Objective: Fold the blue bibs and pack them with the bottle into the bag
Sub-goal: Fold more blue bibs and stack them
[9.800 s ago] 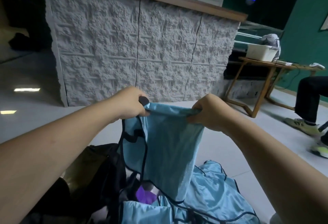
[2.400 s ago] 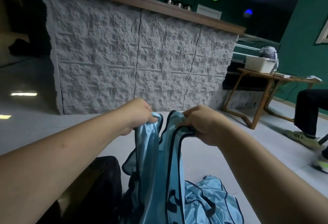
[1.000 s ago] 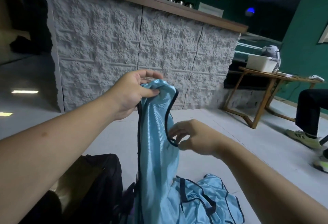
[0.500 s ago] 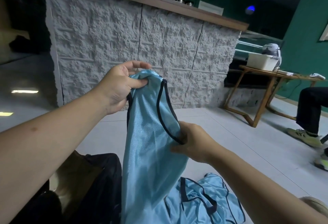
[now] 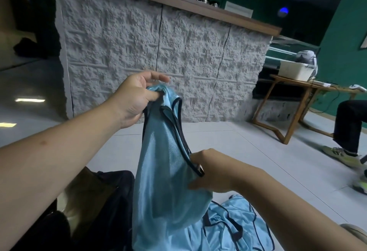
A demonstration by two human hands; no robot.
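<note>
Left hand (image 5: 137, 99) and right hand (image 5: 210, 171) both clutching hanging blue bib (image 5: 164, 171); no readable writing.

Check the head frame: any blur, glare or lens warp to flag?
Head view: dim room overall; glare patches on the glossy floor at left; fisheye bends the counter edge; left hand fingertips slightly motion-blurred; the held bib is sharp enough, with sheen; the bag is lost in shadow.
</note>
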